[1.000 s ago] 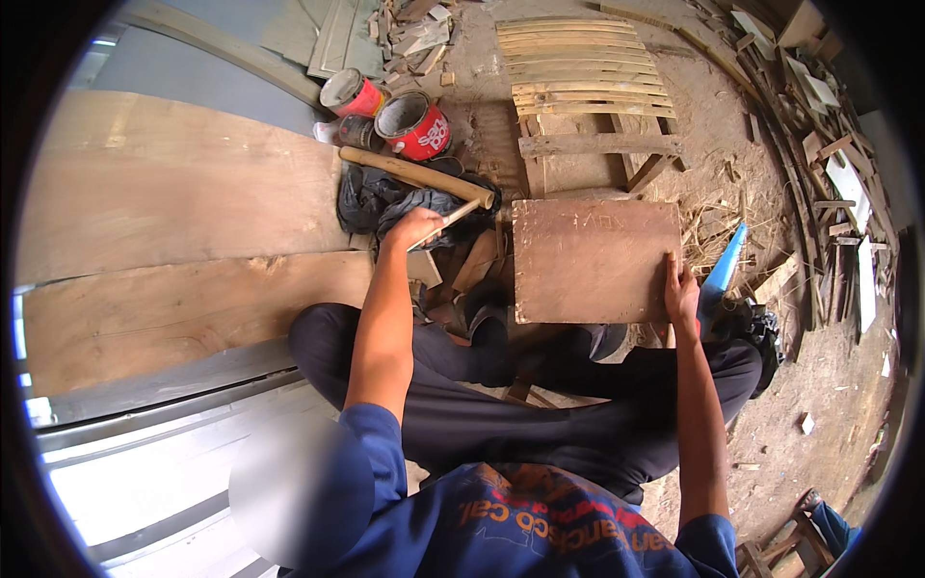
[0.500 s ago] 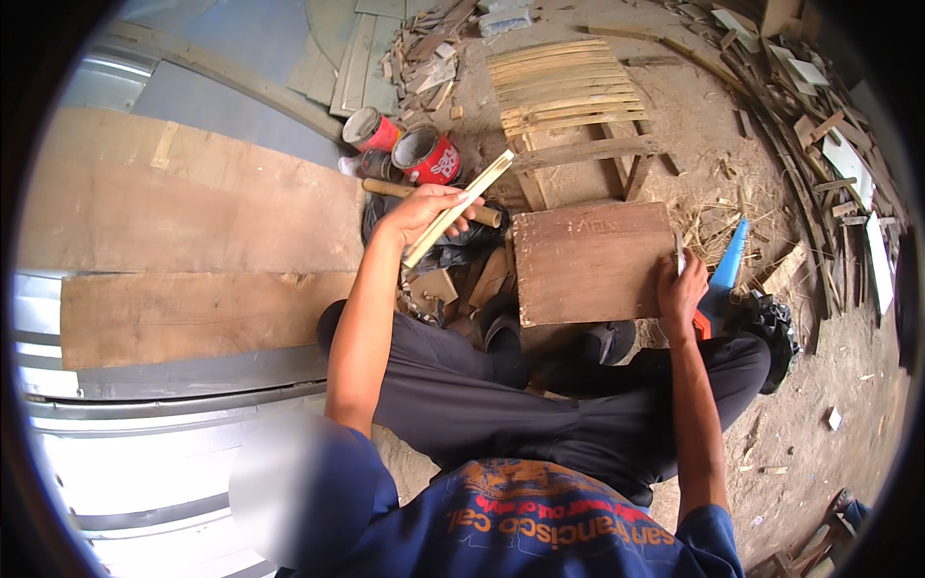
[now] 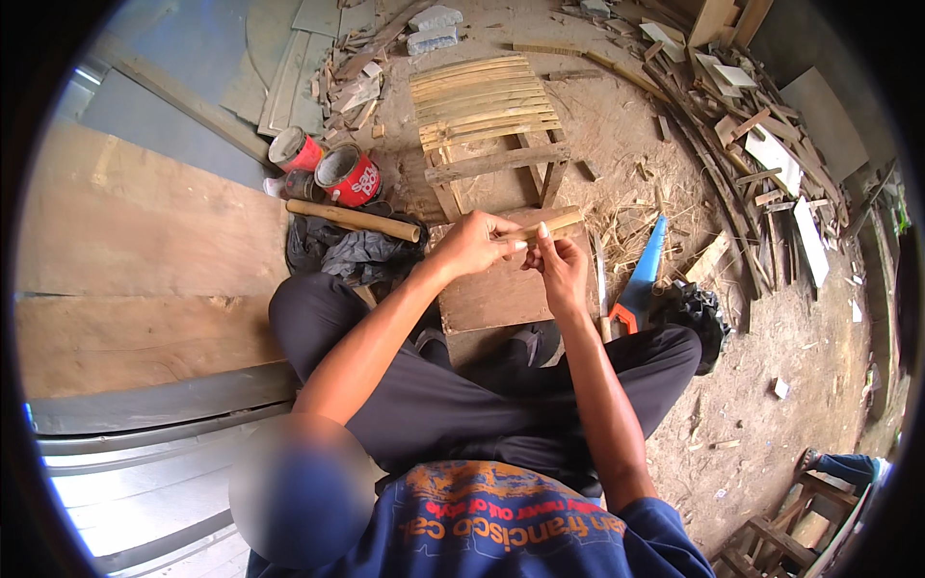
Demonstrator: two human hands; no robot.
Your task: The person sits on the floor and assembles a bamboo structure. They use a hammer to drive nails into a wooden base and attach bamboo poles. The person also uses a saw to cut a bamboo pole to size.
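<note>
Bamboo strip [image 3: 565, 221] pinched in fingers of left hand [image 3: 470, 246] and right hand [image 3: 561, 271], over far edge of wooden board [image 3: 491, 294]; could cut if grip slides

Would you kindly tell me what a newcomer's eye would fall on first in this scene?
Probably the blue saw with its orange handle, lying on the floor to the right of the brown board. Next might come the bright red can at the upper left, then, near the centre, the left hand and right hand holding a pale strip above the board.
</note>
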